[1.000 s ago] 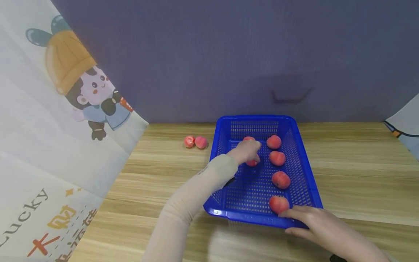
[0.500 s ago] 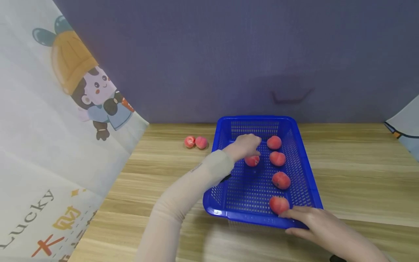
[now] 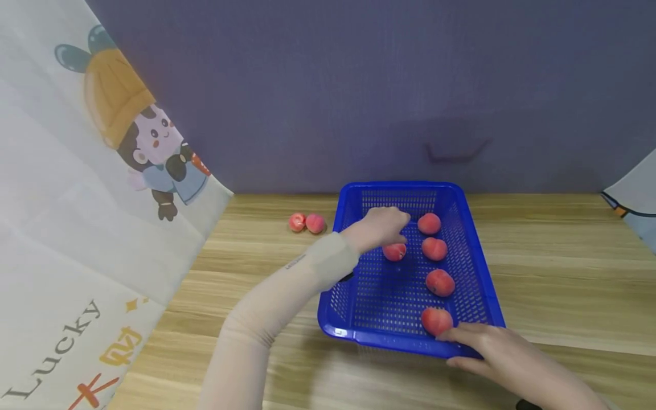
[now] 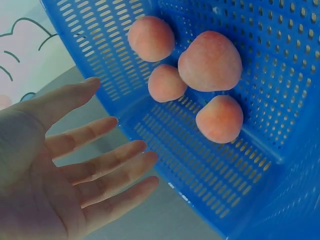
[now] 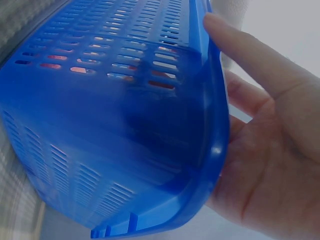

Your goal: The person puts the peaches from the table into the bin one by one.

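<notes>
A blue perforated plastic basket point(image 3: 415, 344) stands on the wooden table with several peaches inside. Four-in-a-line fruit runs down its right side, from a far peach point(image 3: 429, 223) to a near peach point(image 3: 437, 321). My left hand point(image 3: 378, 228) is over the basket's left half, close above another peach point(image 3: 394, 252) that it partly covers. In the left wrist view, that hand's fingers point(image 4: 107, 162) are spread, holding nothing. My right hand point(image 3: 487, 347) grips the basket's near right corner, fingers over the rim and thumb outside; its fingertips are right at the near peach.
Two more peaches point(image 3: 306, 222) lie side by side on the wooden table point(image 3: 256, 250), left of the basket. A dark grey panel point(image 3: 328, 91) rises directly behind. A white printed cloth point(image 3: 51, 199) hangs along the left side.
My left hand has risen slightly and drawn back left, its fingers loosening. It now hides the far-left peach seen earlier. The right hand and the basket stay put.
</notes>
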### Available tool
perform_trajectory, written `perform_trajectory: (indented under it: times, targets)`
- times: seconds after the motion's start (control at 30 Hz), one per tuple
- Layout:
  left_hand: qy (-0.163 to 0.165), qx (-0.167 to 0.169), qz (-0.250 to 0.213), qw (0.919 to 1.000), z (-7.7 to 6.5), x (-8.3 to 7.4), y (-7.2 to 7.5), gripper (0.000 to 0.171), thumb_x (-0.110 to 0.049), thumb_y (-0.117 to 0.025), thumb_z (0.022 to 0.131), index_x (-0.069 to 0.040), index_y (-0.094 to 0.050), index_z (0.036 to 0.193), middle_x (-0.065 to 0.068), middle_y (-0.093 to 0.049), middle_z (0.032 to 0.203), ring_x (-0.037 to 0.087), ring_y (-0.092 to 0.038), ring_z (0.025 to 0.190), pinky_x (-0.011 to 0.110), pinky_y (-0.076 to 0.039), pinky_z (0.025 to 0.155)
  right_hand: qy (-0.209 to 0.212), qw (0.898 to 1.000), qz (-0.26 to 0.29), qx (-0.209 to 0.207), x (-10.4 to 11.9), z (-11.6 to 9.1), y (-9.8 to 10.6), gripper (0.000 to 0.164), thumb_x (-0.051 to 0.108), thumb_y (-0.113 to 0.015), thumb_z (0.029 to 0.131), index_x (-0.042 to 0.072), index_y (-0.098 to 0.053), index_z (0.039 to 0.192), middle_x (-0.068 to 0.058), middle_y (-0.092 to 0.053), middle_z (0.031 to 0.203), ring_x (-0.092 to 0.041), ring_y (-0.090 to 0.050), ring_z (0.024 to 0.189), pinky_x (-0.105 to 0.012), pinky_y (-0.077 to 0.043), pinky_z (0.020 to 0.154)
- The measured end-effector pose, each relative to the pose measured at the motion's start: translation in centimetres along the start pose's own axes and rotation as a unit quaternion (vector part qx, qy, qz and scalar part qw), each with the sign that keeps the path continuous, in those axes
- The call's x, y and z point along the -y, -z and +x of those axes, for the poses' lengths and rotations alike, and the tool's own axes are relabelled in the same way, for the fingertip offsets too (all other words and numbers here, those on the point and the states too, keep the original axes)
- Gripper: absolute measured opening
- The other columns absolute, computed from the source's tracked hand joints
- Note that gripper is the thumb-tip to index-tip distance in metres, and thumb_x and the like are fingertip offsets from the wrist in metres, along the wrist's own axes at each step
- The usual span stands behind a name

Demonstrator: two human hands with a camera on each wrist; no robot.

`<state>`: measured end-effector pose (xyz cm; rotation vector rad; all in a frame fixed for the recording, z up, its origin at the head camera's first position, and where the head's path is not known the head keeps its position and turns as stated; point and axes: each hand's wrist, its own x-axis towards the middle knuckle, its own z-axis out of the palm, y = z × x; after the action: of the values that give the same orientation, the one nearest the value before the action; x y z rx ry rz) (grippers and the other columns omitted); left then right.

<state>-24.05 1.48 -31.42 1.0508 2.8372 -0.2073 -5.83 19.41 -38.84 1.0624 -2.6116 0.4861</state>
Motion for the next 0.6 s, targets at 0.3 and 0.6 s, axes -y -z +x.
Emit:
perform_trajectory:
  times: [0.3,0.6]
  targets:
    - [0.003,-0.014,0.011,0.9998,-0.5,0.9,1.1,0.025,-0.029,-0.061,0.078,-0.016,-0.059,0.099,-0.004,-0.059,0.089,0.011,-0.056,0.083,0.032,-0.049,0.064,0.008,1.000,0.007,0.003,-1.1,0.5,0.2,0.027,0.037,-0.068,0.072,0.021,-0.066,0.095,0.010,-0.063,0.085,-0.013,-0.061,0.078,-0.036,-0.050,0.062]
    - [0.029,-0.028,-0.007,0.9992,-1.3,2.1,2.1,0.021,-0.033,-0.060,0.081,-0.017,-0.059,0.094,-0.004,-0.057,0.086,0.011,-0.054,0.086,0.031,-0.048,0.064,0.029,0.999,0.017,0.000,-2.8,1.3,0.4,0.027,0.037,-0.068,0.073,0.021,-0.065,0.095,0.012,-0.062,0.084,-0.012,-0.061,0.077,-0.035,-0.050,0.062]
